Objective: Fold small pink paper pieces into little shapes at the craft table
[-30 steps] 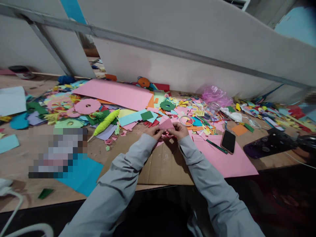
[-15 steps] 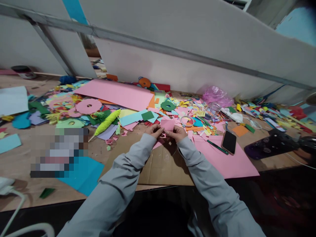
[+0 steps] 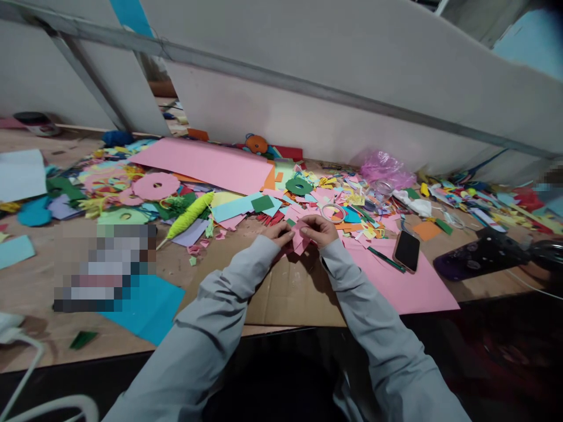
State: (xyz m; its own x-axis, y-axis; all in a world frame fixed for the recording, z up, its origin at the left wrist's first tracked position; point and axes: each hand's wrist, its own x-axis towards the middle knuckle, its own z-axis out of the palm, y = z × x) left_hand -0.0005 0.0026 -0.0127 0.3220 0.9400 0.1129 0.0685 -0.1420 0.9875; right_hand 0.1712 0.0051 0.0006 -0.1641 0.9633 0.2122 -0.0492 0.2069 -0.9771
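Note:
Between my two hands is a small piece of pink paper (image 3: 299, 238), tilted so that it stands on a corner. My left hand (image 3: 280, 233) pinches its left edge. Fingers of my right hand (image 3: 321, 230) are closed on its upper right side and hide part of it. Both hands are just above a brown cardboard sheet (image 3: 285, 293). A large pink sheet (image 3: 391, 281) lies to the right of the cardboard, with a dark green pen (image 3: 387, 259) and a phone (image 3: 407, 251) on it.
Colourful paper scraps (image 3: 325, 193) are heaped along the back of the table. Left of the cardboard lie a lime yarn spindle (image 3: 191, 218) and a blue sheet (image 3: 149, 310). A dark purple bottle (image 3: 475, 258) lies at the right. A white panel (image 3: 264, 105) stands behind.
The pink paper has turned from lying square to a tilted, corner-down position. My right hand has shifted up and over its top edge, while my left hand stays on the left side.

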